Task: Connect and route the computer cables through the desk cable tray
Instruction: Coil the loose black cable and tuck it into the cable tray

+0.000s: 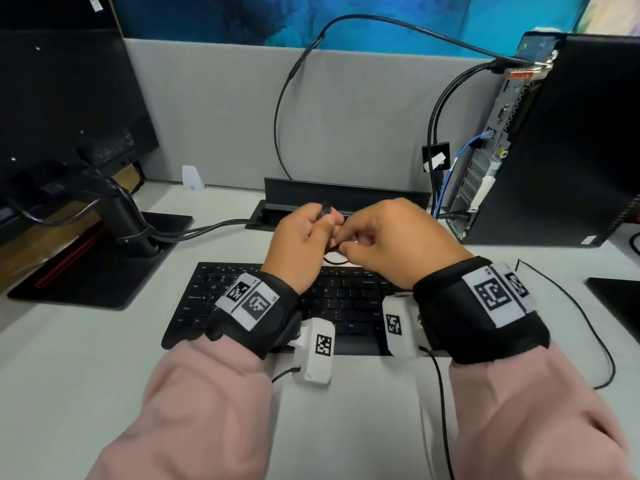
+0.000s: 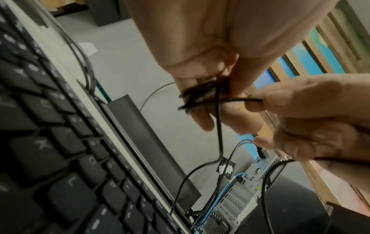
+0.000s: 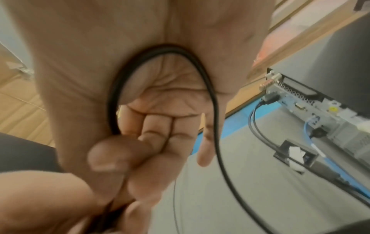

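Observation:
Both hands meet above the far edge of the black keyboard [image 1: 277, 306]. My left hand [image 1: 304, 233] grips a small bundle of thin black cable [image 2: 197, 96], its end poking up past the thumb. My right hand [image 1: 374, 237] pinches a strand of that same cable [image 2: 240, 99] between thumb and fingers; a loop of it [image 3: 160, 52] curves across the palm and trails down. Behind the hands the desk cable tray [image 1: 346, 192] stands with its lid raised, several cables running into it.
A black computer tower [image 1: 561, 140] stands at the right with black and blue cables [image 1: 450, 168] plugged in its back. A monitor on its stand [image 1: 69, 133] fills the left. A grey partition [image 1: 225, 109] backs the desk. A thin black wire [image 1: 588, 323] lies at the right.

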Motion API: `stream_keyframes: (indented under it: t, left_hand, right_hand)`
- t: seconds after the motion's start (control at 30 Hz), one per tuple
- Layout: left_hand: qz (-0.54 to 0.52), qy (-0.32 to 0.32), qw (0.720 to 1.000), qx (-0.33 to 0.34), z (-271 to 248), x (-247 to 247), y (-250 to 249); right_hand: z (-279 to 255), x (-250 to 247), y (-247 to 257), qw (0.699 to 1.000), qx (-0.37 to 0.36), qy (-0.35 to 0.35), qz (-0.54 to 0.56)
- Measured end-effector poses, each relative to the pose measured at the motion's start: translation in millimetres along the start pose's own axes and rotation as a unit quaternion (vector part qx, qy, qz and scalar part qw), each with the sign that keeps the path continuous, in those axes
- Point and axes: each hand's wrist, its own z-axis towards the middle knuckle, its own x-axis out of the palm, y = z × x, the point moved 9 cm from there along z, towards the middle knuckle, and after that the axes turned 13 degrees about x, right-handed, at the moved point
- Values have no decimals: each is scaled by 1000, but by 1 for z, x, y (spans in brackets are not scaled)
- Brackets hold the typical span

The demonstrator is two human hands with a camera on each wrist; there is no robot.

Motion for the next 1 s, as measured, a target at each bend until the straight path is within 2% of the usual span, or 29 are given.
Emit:
stream_keyframes:
  t: [0.07,0.2,0.27,0.37,0.43,0.53,0.67,0.73,0.77,0.8,0.87,0.93,1.0]
  left_hand:
    - [8,63,998,-10,-4,12,-1]
    - [-53,64,995,-58,-5,9,6]
    - [-105,80,987,-90,-6,9,9]
    - [-225,101,959,-137,-11,17,9]
    - [-332,92,923,-172,-12,21,6]
    - [-434,6,885,-167,-6,11,3]
    - [-482,-130,853,-153,-2,-2,21]
    - [-500,-175,836,-142,-1,-10,28]
    - [-488,-186,843,-134,0,-15,30]
    - [-455,-190,861,-123,1,-19,31]
    - [-352,-172,915,-97,2,-23,27]
    - [-222,-110,966,-67,4,-19,19]
    - [-126,-20,991,-34,4,-5,7]
  right_hand:
    - [1,-8,-4,1000,-2,-16,17]
    - [3,-26,-22,986,4,-28,163]
    - [5,-31,-31,982,7,-57,183]
    - [11,-23,-32,977,0,-108,186]
    - [15,-7,-28,977,1,-110,181]
    - [16,22,-17,989,11,-60,131]
    - [8,44,-3,999,10,24,21]
    - [3,46,7,999,-9,41,-14]
    - [0,42,11,999,-20,35,-22]
    - [-1,37,16,999,-29,25,-22]
    - [-5,20,26,999,-48,-7,-5]
    - [-7,3,29,997,-61,-33,24]
    - [-6,-12,21,996,-55,-49,44]
